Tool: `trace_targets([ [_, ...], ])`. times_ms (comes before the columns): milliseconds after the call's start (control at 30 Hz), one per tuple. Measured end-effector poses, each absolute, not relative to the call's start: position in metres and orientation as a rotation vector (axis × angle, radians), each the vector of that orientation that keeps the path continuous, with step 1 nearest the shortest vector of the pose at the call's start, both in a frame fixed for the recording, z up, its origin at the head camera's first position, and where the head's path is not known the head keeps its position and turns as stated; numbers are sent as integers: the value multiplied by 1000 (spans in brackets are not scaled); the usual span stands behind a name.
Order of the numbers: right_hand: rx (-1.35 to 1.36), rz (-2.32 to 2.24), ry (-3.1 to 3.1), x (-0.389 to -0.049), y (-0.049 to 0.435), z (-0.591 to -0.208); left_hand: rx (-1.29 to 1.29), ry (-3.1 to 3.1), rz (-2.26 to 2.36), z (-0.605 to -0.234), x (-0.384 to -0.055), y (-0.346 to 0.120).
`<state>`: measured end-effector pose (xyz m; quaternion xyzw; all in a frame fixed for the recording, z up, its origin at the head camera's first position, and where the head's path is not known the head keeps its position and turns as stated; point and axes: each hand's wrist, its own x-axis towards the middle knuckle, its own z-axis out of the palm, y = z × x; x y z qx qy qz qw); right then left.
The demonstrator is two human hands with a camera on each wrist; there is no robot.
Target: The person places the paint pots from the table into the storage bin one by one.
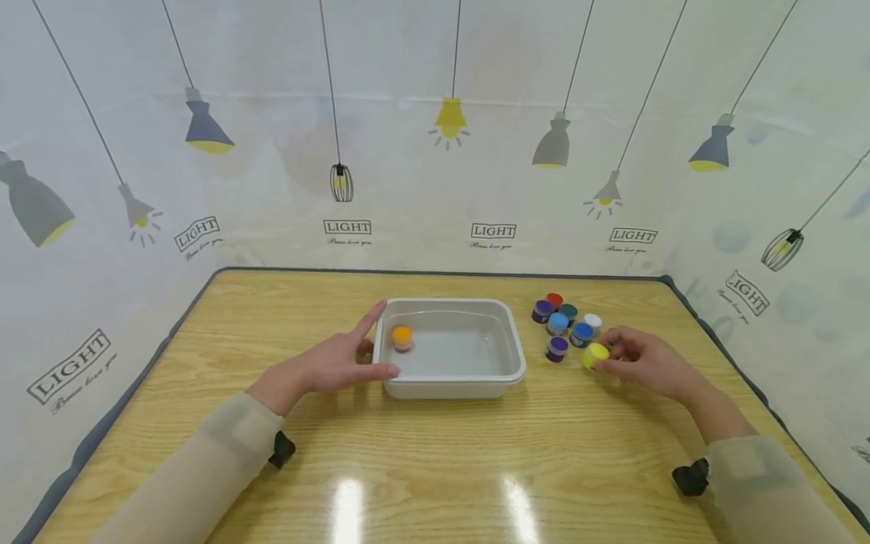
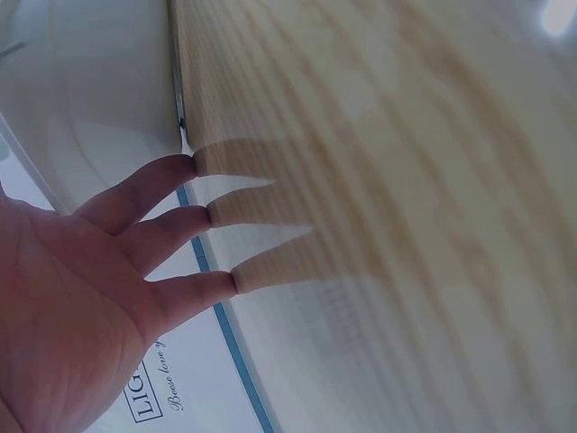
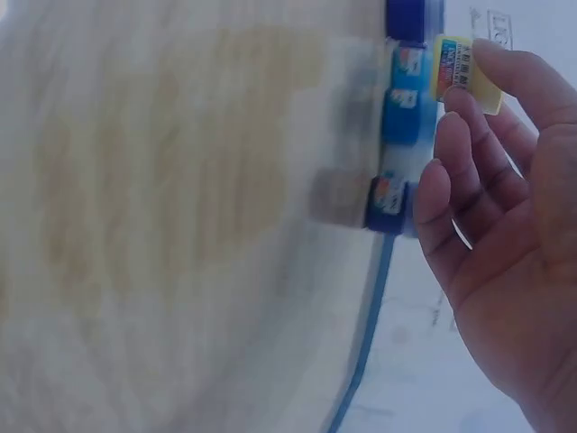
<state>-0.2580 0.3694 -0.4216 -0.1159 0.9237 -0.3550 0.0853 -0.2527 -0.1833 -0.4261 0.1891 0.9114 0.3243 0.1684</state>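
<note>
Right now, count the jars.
9: orange jar in the tray; yellow in the right hand; red, green, white, light-blue, blue and two purple right of the tray. The hand may hide others.

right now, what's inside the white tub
One orange-lidded jar stands near the left end of the tub; the bottom directly beneath the jar is covered and can't be seen.

R hand pinches yellow jar. Just L of grip: purple jar. Just beyond: blue jar, white jar. Farther beyond & L: lt blue jar, green jar, red jar, 2nd purple jar. Well L of grip: white tub w/ orange jar inside, nr tub's L end. L hand spans that end, thumb over rim. Wood table beneath, printed backdrop behind.
</note>
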Motion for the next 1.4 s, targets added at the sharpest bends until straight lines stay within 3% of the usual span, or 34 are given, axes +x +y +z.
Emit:
trace_targets([
  [667,-652,-1147,2781,-247,281,-359,546,2590,931,-425,-253,-183],
  [1400,-854,-1151,2650,-274,185,-368,573,2578,948,-426,-253,-184],
])
